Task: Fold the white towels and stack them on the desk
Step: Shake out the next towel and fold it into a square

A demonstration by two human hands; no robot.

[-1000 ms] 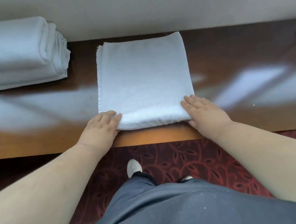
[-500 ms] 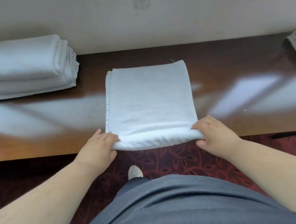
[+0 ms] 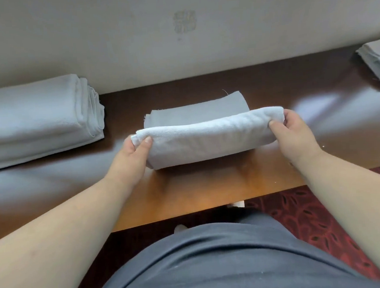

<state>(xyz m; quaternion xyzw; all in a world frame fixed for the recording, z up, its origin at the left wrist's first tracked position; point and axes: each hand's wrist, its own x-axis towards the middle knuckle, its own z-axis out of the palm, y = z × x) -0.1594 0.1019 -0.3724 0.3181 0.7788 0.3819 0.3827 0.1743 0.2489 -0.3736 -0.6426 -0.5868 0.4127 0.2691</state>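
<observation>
Both hands lift near edge of folded white terry towel [image 3: 206, 140] on glossy brown wooden desk [image 3: 188, 193].
Left hand [image 3: 132, 155] and right hand [image 3: 293, 134] pinch its raised fold; far half lies flat. Stack of folded white towels [image 3: 36, 118] left, more white cloth [image 3: 379, 61] far right.

White towel [image 3: 206, 140] half-folded, near edge lifted; folded stack [image 3: 36, 118] left.
</observation>
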